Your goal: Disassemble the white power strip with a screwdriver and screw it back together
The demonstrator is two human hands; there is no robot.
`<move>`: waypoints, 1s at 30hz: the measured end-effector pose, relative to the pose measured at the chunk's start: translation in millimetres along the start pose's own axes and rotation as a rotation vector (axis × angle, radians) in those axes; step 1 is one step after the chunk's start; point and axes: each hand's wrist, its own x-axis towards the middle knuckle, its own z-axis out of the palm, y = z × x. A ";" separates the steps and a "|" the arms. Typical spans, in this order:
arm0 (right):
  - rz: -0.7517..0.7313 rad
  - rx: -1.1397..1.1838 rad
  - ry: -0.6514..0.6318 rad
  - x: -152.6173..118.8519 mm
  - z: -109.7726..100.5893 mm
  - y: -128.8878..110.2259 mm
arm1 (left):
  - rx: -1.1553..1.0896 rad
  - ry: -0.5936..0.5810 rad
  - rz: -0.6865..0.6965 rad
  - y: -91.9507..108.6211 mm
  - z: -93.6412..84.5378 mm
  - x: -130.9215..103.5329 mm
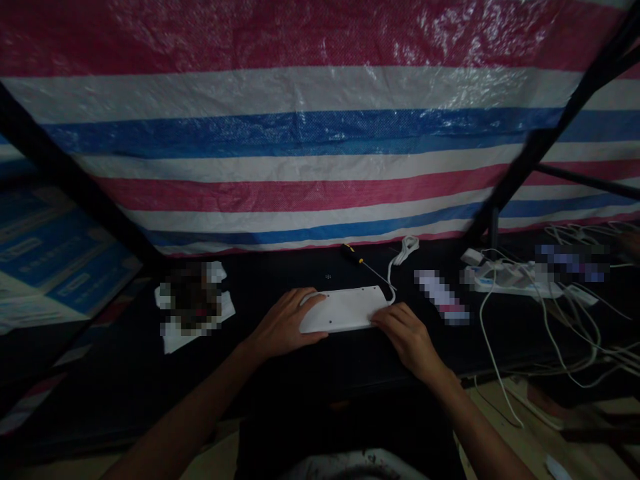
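Observation:
A white power strip (pixel 345 309) lies on the dark table with its flat underside up, and small dark screw holes show along it. My left hand (pixel 289 323) grips its left end, fingers over the far edge and thumb along the near edge. At the right near corner my right hand (pixel 403 331) pinches the strip with closed fingers. A white cord (pixel 391 287) leaves the strip's right end and runs back to a bundled coil (pixel 409 247). Behind the strip rests a screwdriver (pixel 353 254) with a black and yellow handle. Several tiny pieces, perhaps screws (pixel 328 276), lie nearby.
A second power strip (pixel 515 279) with plugs and tangled white cables (pixel 550 327) occupies the right side. A blurred-out flat object (pixel 440 297) lies nearer. Left are blurred items on white paper (pixel 227 305). Striped sheeting (pixel 310 193) and black frame posts (pixel 505 180) stand behind.

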 end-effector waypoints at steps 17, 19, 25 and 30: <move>0.008 0.003 -0.060 1.8 -4.9 -7.1 | -0.056 -0.028 -0.031 0.8 0.3 -0.2; 0.031 0.013 -0.024 3.9 -6.2 -7.8 | -0.054 -0.033 -0.042 0.6 0.8 -0.2; 0.071 -0.019 -0.117 67.3 0.9 14.2 | -0.045 -0.040 -0.047 -0.5 1.3 -0.1; 0.187 -0.084 -0.450 148.7 35.8 44.2 | -0.055 -0.044 -0.039 3.9 0.6 3.1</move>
